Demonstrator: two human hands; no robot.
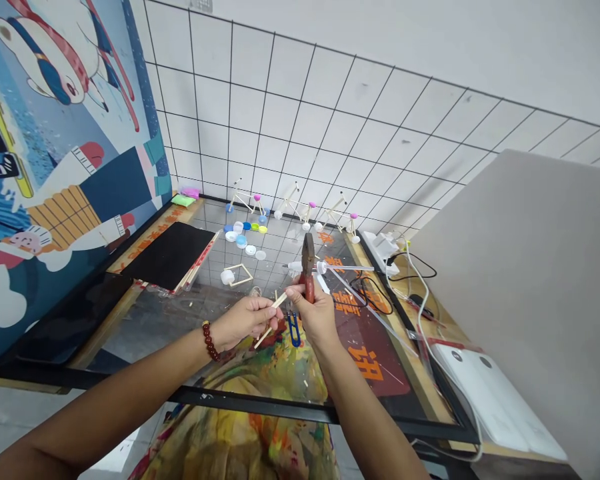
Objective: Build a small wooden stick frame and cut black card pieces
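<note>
My left hand (253, 317) pinches thin wooden sticks (264, 338) above the glass tabletop. My right hand (317, 317) is wrapped round the red handles of a pair of pliers (308, 257), whose jaws point away from me. The right thumb is close to the upper stick ends; I cannot tell whether it touches them. Just below, between the hands, lies a blue U-shaped tool (293, 330). Behind the pliers, partly hidden, lies a white glue gun (322, 267). Further left rests a small stick frame (245, 267) with a white cap at its corner.
Several coloured bottle caps (241, 241) lie mid-table. Three stick models (295, 200) stand along the back by the grid wall. A black sheet (170, 257) covers packets at left. Clear glue sticks (375, 310), cables and a power strip (380, 252) occupy the right side.
</note>
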